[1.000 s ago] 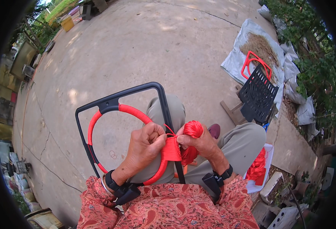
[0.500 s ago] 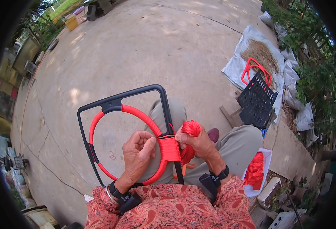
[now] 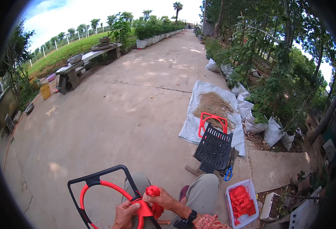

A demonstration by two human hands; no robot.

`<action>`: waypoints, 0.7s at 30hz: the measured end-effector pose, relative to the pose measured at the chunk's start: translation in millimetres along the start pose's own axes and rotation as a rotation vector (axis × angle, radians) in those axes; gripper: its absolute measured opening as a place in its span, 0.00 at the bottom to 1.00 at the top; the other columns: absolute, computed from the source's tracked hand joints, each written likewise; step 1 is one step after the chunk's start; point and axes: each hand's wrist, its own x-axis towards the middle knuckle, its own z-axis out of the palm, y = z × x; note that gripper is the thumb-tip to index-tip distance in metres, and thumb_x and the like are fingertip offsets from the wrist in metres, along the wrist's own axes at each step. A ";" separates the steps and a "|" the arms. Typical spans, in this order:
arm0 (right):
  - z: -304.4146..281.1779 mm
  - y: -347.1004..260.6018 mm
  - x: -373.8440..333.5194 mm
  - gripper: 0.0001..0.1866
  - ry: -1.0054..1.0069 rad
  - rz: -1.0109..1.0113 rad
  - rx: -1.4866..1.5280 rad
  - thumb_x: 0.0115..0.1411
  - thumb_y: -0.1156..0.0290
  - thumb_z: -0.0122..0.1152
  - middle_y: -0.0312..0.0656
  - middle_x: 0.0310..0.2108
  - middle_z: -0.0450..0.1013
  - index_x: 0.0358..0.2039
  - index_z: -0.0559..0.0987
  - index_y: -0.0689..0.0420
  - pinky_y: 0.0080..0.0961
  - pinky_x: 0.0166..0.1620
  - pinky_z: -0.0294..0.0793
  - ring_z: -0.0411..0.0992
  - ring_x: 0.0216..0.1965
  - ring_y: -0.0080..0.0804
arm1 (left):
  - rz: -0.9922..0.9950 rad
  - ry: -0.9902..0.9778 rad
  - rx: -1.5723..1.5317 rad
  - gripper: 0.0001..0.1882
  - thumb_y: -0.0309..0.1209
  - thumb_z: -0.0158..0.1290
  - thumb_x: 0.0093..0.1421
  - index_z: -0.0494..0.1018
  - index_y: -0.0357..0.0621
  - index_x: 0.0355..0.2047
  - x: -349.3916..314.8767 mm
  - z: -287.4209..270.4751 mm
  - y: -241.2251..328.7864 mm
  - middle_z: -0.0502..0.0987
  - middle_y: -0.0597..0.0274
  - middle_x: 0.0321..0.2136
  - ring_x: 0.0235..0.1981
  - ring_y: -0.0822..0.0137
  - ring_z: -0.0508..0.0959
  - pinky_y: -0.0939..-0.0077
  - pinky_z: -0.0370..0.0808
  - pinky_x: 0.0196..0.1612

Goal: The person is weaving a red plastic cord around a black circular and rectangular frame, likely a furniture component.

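Note:
A black square frame (image 3: 94,179) leans over my lap, with a ring (image 3: 114,186) wrapped in red inside it. A wide band of red cord (image 3: 143,209) is wound around the ring and the frame's right bar. My left hand (image 3: 125,215) is closed at the left edge of this band, thumb pressed on it, at the lower edge of the view. Just right of the bar, my right hand (image 3: 167,201) is closed around a bundle of red cord (image 3: 152,190). Part of the bundle bulges above the fist and more hangs below.
At the right sits a white tub (image 3: 229,202) of red cord (image 3: 241,200). Ahead stands a black slotted panel (image 3: 213,147), with blue-handled scissors (image 3: 228,174) beside it. A red frame (image 3: 202,126) lies on a pale sheet (image 3: 189,129) with dry stalks. White sacks (image 3: 255,124) line the right side.
The view has tipped up, so the yard ahead shows and my hands sit lower. My left hand has moved onto the edge of the red band; my right still grips the cord bundle.

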 end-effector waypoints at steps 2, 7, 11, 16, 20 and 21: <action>-1.3 -4.9 0.3 0.10 -0.024 0.012 0.039 0.59 0.67 0.62 0.31 0.18 0.68 0.25 0.75 0.58 0.17 0.29 0.65 0.65 0.22 0.17 | 0.005 -0.066 -0.044 0.13 0.27 0.58 0.55 0.75 0.30 0.38 9.4 2.3 -4.3 0.80 0.51 0.32 0.31 0.62 0.81 0.70 0.79 0.38; -2.5 -5.0 2.3 0.09 0.005 -0.011 0.060 0.58 0.69 0.61 0.32 0.18 0.68 0.26 0.75 0.59 0.18 0.29 0.66 0.66 0.21 0.18 | -0.004 -0.146 -0.112 0.14 0.27 0.58 0.54 0.73 0.29 0.37 19.2 11.8 -6.8 0.79 0.49 0.31 0.32 0.59 0.80 0.67 0.79 0.39; -9.3 -3.0 -0.5 0.06 0.036 0.017 0.137 0.58 0.71 0.61 0.33 0.19 0.69 0.27 0.76 0.60 0.18 0.29 0.67 0.67 0.21 0.19 | -0.050 -0.111 -0.113 0.08 0.28 0.53 0.58 0.74 0.35 0.34 14.9 29.3 1.1 0.78 0.60 0.27 0.28 0.68 0.78 0.76 0.76 0.35; -11.4 3.2 -4.4 0.07 0.019 0.060 0.235 0.58 0.70 0.61 0.33 0.20 0.69 0.29 0.75 0.59 0.17 0.28 0.67 0.67 0.22 0.18 | -0.002 -0.145 -0.165 0.09 0.28 0.54 0.57 0.73 0.35 0.36 21.2 27.2 -12.6 0.78 0.60 0.27 0.29 0.67 0.79 0.76 0.76 0.36; -11.5 3.9 -6.4 0.08 0.028 0.089 0.256 0.59 0.67 0.62 0.32 0.18 0.67 0.28 0.75 0.58 0.19 0.27 0.70 0.69 0.21 0.21 | 0.016 -0.142 -0.189 0.11 0.27 0.56 0.55 0.72 0.33 0.36 26.7 19.6 -22.3 0.78 0.55 0.28 0.30 0.63 0.79 0.71 0.78 0.37; -10.7 2.6 -7.1 0.08 0.027 0.088 0.256 0.59 0.67 0.62 0.32 0.18 0.67 0.28 0.75 0.58 0.19 0.27 0.70 0.69 0.21 0.21 | 0.022 -0.167 -0.208 0.12 0.26 0.57 0.53 0.72 0.30 0.36 28.5 16.3 -24.1 0.78 0.50 0.28 0.31 0.59 0.80 0.65 0.79 0.38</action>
